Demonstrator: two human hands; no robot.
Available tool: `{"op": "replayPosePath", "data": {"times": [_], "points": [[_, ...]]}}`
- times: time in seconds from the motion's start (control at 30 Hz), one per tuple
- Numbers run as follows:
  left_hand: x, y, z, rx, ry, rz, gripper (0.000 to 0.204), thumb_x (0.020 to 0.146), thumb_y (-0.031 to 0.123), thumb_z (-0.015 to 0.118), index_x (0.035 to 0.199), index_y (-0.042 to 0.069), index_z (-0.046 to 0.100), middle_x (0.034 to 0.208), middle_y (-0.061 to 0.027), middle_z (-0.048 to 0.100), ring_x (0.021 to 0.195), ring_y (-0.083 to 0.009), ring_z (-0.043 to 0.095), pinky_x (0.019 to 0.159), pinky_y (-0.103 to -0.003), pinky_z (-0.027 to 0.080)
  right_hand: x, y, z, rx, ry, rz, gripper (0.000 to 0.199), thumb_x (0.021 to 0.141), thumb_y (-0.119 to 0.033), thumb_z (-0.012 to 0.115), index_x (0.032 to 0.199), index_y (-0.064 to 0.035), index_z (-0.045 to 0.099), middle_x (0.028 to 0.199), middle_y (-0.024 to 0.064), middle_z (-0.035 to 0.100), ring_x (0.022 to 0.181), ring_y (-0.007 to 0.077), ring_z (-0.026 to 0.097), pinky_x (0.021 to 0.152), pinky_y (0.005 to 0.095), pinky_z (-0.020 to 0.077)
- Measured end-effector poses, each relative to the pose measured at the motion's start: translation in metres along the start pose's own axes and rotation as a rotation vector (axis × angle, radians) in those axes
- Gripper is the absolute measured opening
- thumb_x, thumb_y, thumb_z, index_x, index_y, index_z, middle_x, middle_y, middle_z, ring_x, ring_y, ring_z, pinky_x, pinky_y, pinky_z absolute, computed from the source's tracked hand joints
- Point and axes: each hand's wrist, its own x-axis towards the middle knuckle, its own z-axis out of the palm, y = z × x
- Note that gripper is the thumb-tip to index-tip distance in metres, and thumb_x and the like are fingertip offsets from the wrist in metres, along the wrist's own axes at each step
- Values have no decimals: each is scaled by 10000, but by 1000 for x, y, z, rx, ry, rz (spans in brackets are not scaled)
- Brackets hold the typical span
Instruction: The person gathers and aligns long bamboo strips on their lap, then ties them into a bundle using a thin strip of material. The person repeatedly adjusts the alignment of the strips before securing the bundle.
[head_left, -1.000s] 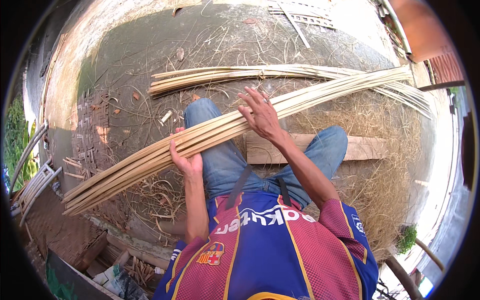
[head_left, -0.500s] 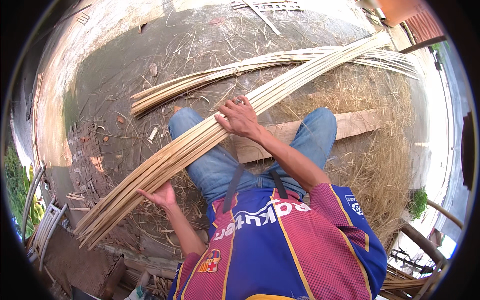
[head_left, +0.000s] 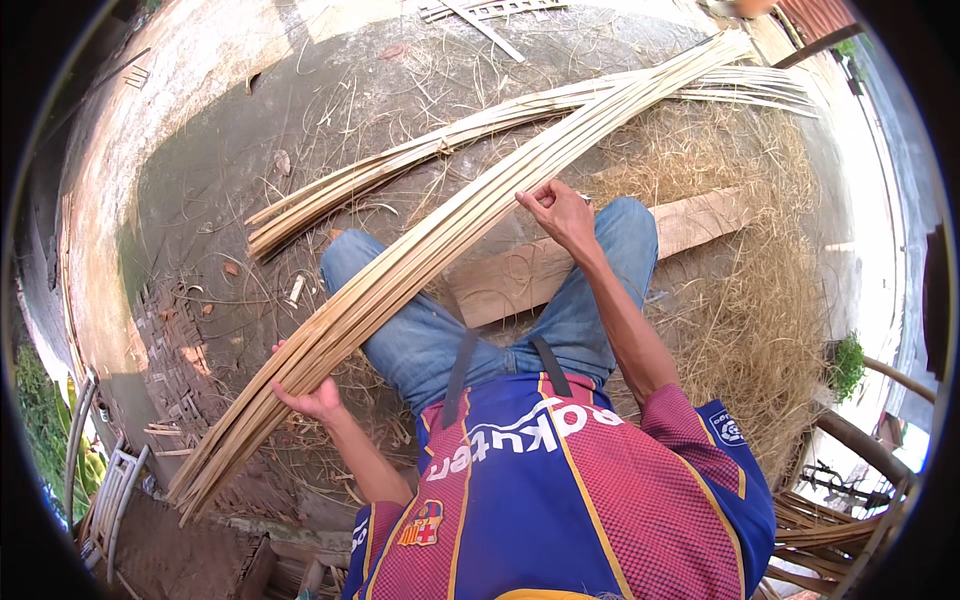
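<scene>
A long bundle of pale, thin bamboo strips point(head_left: 440, 235) lies slantwise across my left thigh, from the lower left to the far right. My left hand point(head_left: 312, 396) grips it near its lower left end, the palm underneath and fingertips showing on the far side. Above my right knee, my right hand point(head_left: 563, 213) is closed, thumb and fingers pinched at the bundle's near edge around its middle. Whether one strip or several sit in that pinch, I cannot tell. A second bundle of strips point(head_left: 375, 172) rests on the ground beyond my knees, partly under the first.
A flat wooden plank point(head_left: 690, 235) lies on the ground by my legs. Fine shavings point(head_left: 740, 330) heap up on the right, and stray curls litter the grey ground. At the lower left stands a pale rack-like frame point(head_left: 112, 500). A tattered woven mat point(head_left: 170, 335) lies left.
My right hand has moved off the bundle's top, rightward along it, and now pinches its near edge. My left hand, previously open beneath the strips, has closed around them.
</scene>
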Motion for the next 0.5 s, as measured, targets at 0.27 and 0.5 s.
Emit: {"op": "replayPosePath", "data": {"times": [0.27,0.5], "points": [[2,0,-1,15,-29,-23,734,915,377,666,1533,80,403,1540,-100,474,1452,-282,412,1221,-568,316,50,76,30,358,152,-122,250,923,-270,692,866,-27,683,761,92,669,681,225,594,687,364,476],[-7,-3,6,-101,-39,-25,746,879,305,736,1524,109,415,1539,-87,477,1447,-276,419,1226,-567,316,108,86,-52,185,561,-118,281,966,-340,654,1047,-85,741,993,144,704,946,265,667,848,417,510]]}}
